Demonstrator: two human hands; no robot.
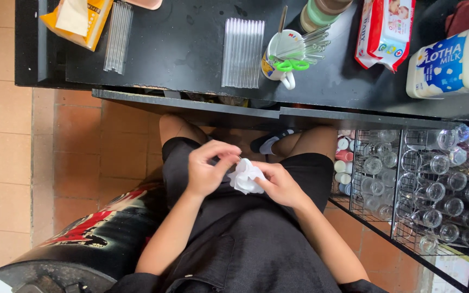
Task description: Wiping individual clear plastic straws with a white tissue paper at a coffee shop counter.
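Resting above the lap, a crumpled white tissue [245, 176] — possibly a wipe — is pinched between both hands. Right hand [281, 184] grips its edge; left hand [208, 167] closes fingertips on top — below the black counter [180, 49].

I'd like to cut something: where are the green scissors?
In the head view, the scissors stick out of the white mug on the black counter, right of the clear tubes.

A drinks stall or small café counter — the black worktop [191, 49] carries bundles of clear straws [242, 52], a milk jug [451, 59] and a mug of tools [278, 59], while wire racks [424, 190] beside it hold rows of upturned glasses.
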